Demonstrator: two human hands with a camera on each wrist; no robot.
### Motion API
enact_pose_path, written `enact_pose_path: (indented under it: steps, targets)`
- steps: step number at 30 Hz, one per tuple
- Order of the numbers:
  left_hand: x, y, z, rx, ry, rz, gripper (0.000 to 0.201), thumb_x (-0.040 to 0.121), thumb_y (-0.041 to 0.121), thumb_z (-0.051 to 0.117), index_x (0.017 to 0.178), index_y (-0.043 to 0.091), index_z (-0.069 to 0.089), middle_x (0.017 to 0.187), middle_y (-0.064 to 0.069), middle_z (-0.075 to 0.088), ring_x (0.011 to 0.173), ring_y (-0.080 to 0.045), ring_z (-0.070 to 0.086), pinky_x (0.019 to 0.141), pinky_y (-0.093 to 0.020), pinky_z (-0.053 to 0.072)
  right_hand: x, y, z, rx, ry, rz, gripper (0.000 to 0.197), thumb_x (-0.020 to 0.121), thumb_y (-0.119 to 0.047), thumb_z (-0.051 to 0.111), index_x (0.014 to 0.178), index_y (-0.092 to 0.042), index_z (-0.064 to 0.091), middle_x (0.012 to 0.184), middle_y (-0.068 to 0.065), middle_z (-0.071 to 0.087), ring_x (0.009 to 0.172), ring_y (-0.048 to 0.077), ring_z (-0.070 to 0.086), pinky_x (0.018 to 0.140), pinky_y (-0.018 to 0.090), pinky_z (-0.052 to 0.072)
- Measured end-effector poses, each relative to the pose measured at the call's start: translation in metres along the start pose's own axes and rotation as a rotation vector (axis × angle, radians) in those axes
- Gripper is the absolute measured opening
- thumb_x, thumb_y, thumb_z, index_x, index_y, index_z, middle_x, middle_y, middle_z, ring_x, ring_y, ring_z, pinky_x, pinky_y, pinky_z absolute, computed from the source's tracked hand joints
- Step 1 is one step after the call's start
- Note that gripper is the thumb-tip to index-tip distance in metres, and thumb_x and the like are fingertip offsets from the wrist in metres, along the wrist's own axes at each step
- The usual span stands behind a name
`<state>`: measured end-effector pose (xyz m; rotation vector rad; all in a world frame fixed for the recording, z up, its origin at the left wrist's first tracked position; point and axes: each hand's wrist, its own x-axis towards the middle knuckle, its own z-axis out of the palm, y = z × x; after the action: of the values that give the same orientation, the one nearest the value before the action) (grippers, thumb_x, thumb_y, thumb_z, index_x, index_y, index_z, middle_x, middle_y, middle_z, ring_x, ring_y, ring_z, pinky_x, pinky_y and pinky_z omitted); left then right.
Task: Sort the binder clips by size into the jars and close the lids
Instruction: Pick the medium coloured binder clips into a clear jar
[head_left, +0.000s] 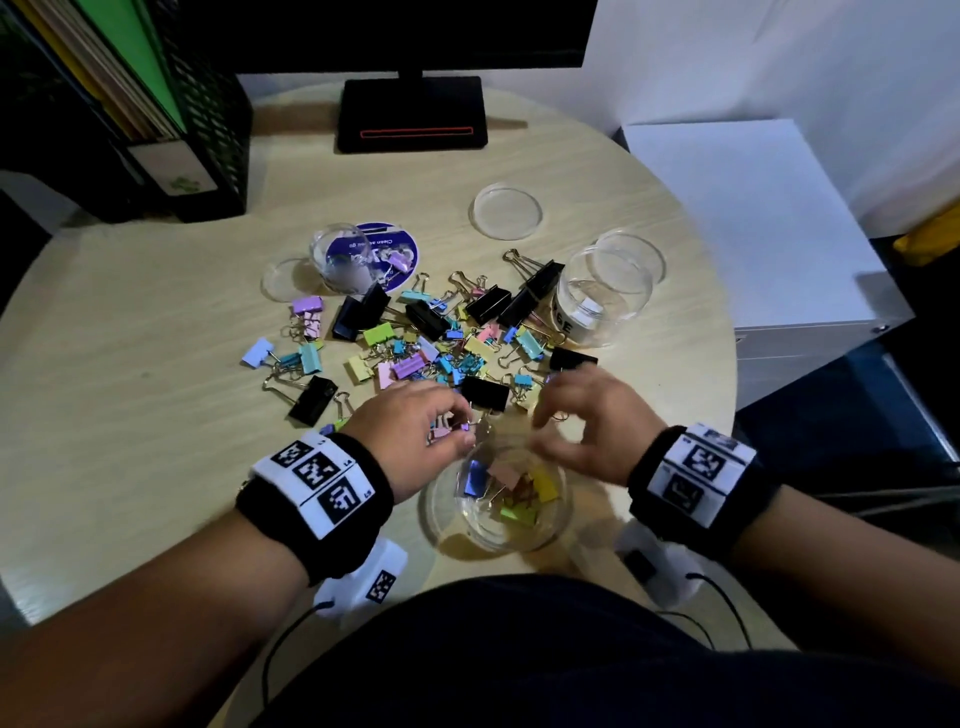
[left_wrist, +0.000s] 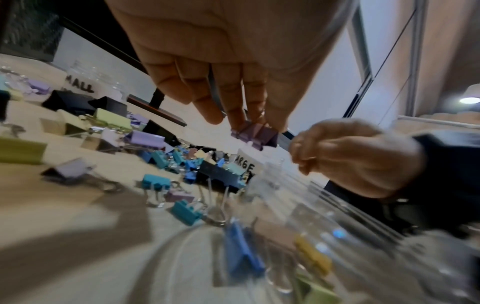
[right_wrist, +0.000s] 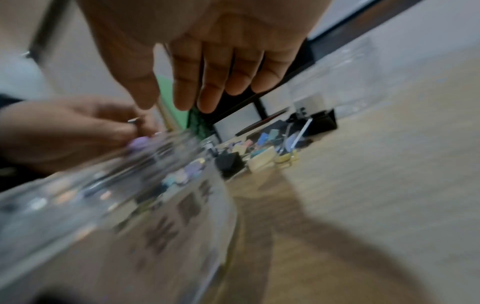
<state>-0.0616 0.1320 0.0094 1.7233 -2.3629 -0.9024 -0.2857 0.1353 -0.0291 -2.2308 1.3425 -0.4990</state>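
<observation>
Left hand (head_left: 415, 436) pinches small clips, a purple clip (left_wrist: 255, 135) and what looks like a pink one, at 11 o'clock over the open near jar (head_left: 498, 499), which already holds several coloured clips. Unsorted pile (head_left: 426, 338) sits at 12 on the counter (head_left: 130, 364). Right hand (head_left: 587, 421) hovers at 1 o'clock, fingers loosely spread, empty. Risk: releasing off-centre bounces clips off the rim, or that hand knocks the jar.
</observation>
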Motion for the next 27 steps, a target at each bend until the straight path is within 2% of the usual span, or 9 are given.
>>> enact_pose_path:
  steps: [2,5,7,10,14,17,21,24,27]
  targets:
    - [-0.005,0.007,0.000,-0.012,-0.017,0.041,0.018,0.085,0.039,0.060,0.101,0.031,0.062,0.105,0.017,0.055,0.102,-0.010,0.049,0.090,-0.031,0.044,0.009,0.012,-0.004,-0.040,0.035,0.154,0.019,0.078,-0.038,0.063,0.084,-0.022,0.069,0.091,-0.001,0.067,0.088,0.023,0.056,0.079,0.033,0.047]
    - [-0.009,0.018,0.006,0.045,-0.122,0.139,0.020,0.086,0.045,0.057,0.103,0.034,0.060,0.106,0.020,0.055,0.101,-0.004,0.046,0.093,-0.030,0.041,0.023,0.023,-0.004,-0.258,-0.120,0.278,0.021,0.083,-0.035,0.061,0.101,-0.027,0.068,0.108,-0.004,0.065,0.095,0.023,0.050,0.082,0.034,0.046]
    - [-0.009,0.024,0.012,0.141,-0.214,0.209,0.024,0.087,0.047,0.053,0.108,0.035,0.058,0.112,0.020,0.055,0.104,-0.004,0.043,0.098,-0.030,0.036,0.028,0.022,0.000,-0.341,-0.194,0.281,0.026,0.084,-0.037,0.058,0.107,-0.031,0.065,0.115,-0.008,0.063,0.100,0.021,0.047,0.083,0.032,0.043]
    - [-0.007,0.025,0.023,0.303,-0.298,0.268,0.031,0.089,0.048,0.049,0.117,0.035,0.054,0.119,0.018,0.053,0.112,-0.010,0.040,0.101,-0.032,0.031,0.036,0.015,0.005,-0.427,-0.257,0.252,0.031,0.083,-0.048,0.055,0.112,-0.039,0.061,0.120,-0.010,0.059,0.109,0.021,0.043,0.088,0.035,0.036]
    - [-0.005,0.021,0.028,0.313,-0.298,0.261,0.036,0.088,0.048,0.052,0.122,0.036,0.051,0.124,0.019,0.050,0.115,-0.009,0.037,0.102,-0.033,0.028,0.044,0.009,0.010,-0.501,-0.263,0.284,0.037,0.079,-0.060,0.053,0.109,-0.039,0.061,0.110,-0.008,0.062,0.110,0.023,0.043,0.090,0.039,0.036]
    - [-0.004,0.020,0.022,0.193,-0.221,0.218,0.032,0.089,0.046,0.050,0.119,0.037,0.052,0.123,0.020,0.048,0.115,-0.006,0.038,0.102,-0.029,0.030,0.046,0.008,0.013,-0.519,-0.247,0.285,0.036,0.077,-0.061,0.055,0.103,-0.037,0.062,0.105,-0.007,0.063,0.108,0.023,0.044,0.088,0.039,0.037]
    - [0.013,-0.002,0.006,0.122,-0.014,0.052,0.027,0.090,0.040,0.051,0.116,0.034,0.054,0.123,0.014,0.049,0.112,-0.010,0.044,0.102,-0.036,0.039,0.044,0.008,0.013,-0.522,-0.246,0.249,0.038,0.080,-0.054,0.057,0.114,-0.038,0.059,0.105,-0.006,0.061,0.104,0.021,0.045,0.089,0.037,0.036]
    - [0.033,-0.033,-0.008,0.279,0.022,-0.144,0.037,0.089,0.040,0.053,0.124,0.034,0.049,0.134,0.008,0.044,0.122,-0.018,0.041,0.105,-0.041,0.036,0.043,0.006,0.011,-0.540,-0.258,0.221,0.042,0.080,-0.049,0.059,0.121,-0.039,0.054,0.109,-0.007,0.062,0.107,0.021,0.045,0.090,0.037,0.036]
    - [0.049,-0.060,-0.017,0.421,-0.016,-0.254,0.050,0.084,0.040,0.059,0.131,0.034,0.044,0.137,0.004,0.043,0.125,-0.023,0.039,0.103,-0.042,0.035,0.044,0.005,0.008,-0.543,-0.277,0.214,0.036,0.081,-0.045,0.059,0.115,-0.035,0.059,0.109,-0.007,0.062,0.107,0.021,0.045,0.088,0.036,0.035]
